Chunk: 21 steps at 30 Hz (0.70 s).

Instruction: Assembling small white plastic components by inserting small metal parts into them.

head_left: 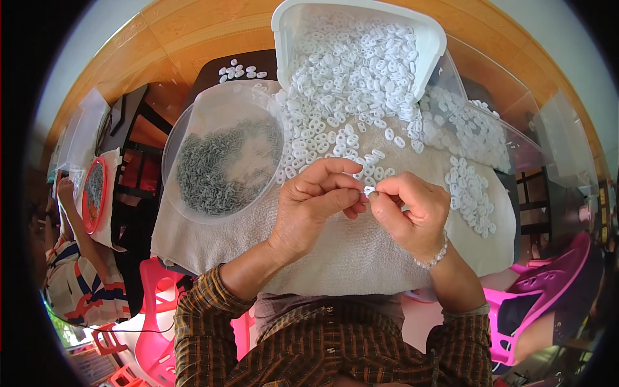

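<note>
In front of my chest, both hands meet over the towel-covered table. My right hand is closed, pinching a small white oval plastic piece with holes between thumb and index finger. From the other side, the thumb and index finger of my left hand are pinched together against that piece. Anything between those left fingertips is too small to make out. Many similar white pieces lie beyond my hands, spilling from a white tub tipped toward me. Left of my hands, a round clear tray contains small slender grey parts.
Beige towel covers the table. A clear bag of white pieces lies at the right, above a loose pile. Several white pieces sit at the far left corner. Pink chairs flank me. Another person's arm is at far left.
</note>
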Each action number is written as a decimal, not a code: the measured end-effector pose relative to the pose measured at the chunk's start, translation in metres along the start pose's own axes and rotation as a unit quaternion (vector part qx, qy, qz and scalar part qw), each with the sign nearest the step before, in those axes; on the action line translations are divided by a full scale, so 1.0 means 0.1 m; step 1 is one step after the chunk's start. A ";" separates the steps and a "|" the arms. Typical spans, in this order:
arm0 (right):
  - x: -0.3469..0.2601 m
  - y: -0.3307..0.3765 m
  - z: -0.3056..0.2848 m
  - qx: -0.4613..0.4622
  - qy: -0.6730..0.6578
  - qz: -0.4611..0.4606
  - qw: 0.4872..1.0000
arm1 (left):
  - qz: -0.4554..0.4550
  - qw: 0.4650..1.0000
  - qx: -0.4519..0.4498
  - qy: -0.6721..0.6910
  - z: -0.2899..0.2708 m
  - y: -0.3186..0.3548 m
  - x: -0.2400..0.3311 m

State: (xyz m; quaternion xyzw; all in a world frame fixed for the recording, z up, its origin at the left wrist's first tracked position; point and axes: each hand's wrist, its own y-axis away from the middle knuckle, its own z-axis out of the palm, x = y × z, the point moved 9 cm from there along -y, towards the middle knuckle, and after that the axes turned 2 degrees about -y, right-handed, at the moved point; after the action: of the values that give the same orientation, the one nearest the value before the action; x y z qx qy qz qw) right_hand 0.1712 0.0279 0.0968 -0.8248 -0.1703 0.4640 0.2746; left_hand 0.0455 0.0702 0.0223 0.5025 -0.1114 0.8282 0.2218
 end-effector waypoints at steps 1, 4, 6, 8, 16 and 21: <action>0.00 0.00 0.00 0.000 0.000 0.000 1.000 | 0.000 1.000 0.000 0.000 0.00 0.00 0.00; 0.01 0.00 0.00 0.000 -0.001 0.004 1.000 | -0.003 1.000 0.001 0.000 0.00 0.00 0.00; 0.01 0.01 0.00 0.000 0.003 0.001 1.000 | -0.002 1.000 -0.001 -0.006 0.01 -0.01 0.00; 0.00 0.00 0.01 -0.002 0.006 -0.002 1.000 | 0.000 1.000 -0.003 -0.008 0.01 0.00 -0.01; -0.03 0.00 0.02 -0.008 0.026 -0.008 1.000 | 0.006 1.000 -0.004 -0.017 0.01 0.01 0.00; -0.11 -0.02 0.03 -0.018 0.063 -0.038 0.997 | 0.034 0.998 0.007 -0.062 0.04 0.07 0.05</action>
State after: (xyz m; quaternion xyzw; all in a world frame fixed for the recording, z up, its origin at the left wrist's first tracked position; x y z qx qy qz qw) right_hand 0.1629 0.0248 0.1043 -0.8500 -0.1920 0.3975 0.2873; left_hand 0.0429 0.0635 0.0283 0.5502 -0.1358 0.8034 0.1828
